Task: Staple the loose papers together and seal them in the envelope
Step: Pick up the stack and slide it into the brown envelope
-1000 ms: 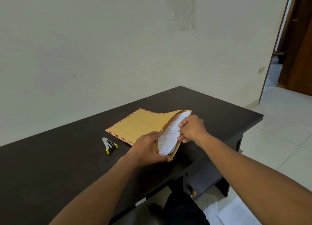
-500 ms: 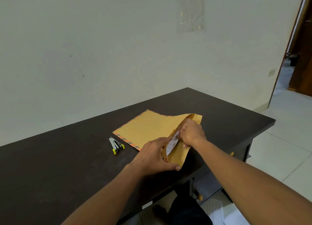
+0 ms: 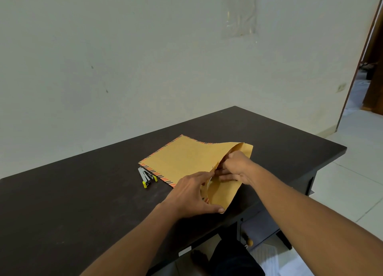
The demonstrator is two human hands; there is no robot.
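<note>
The left hand (image 3: 191, 195) pinches the upper lip of the envelope (image 3: 186, 159) at its open mouth, thumb stretched along the near edge of the lower flap and fingers (image 3: 204, 175) lifting the top layer, so the mouth gapes wide. The right hand (image 3: 235, 168) is pushed into that mouth, its fingers curled and half hidden between the two brown layers; whether it grips anything in there I cannot tell. Only a sliver of white, likely the papers (image 3: 209, 180), peeks out just beside the left fingertips; the rest is hidden inside the envelope.

The envelope lies flat on the dark desk (image 3: 83, 203), its closed end pointing away from the hands and its edges trimmed with red and dark diagonal stripes. Its open end hangs a little over the desk's near edge. A small stapler (image 3: 147, 177), silver with yellow-green ends, rests on the desk just beside the envelope's striped corner, on the side away from the right hand, untouched by either hand.

Below the envelope's open end, under the desk edge, a drawer front with a round wooden knob (image 3: 248, 242) shows, and pale sheets (image 3: 267, 259) lie on the tiled floor beneath it
</note>
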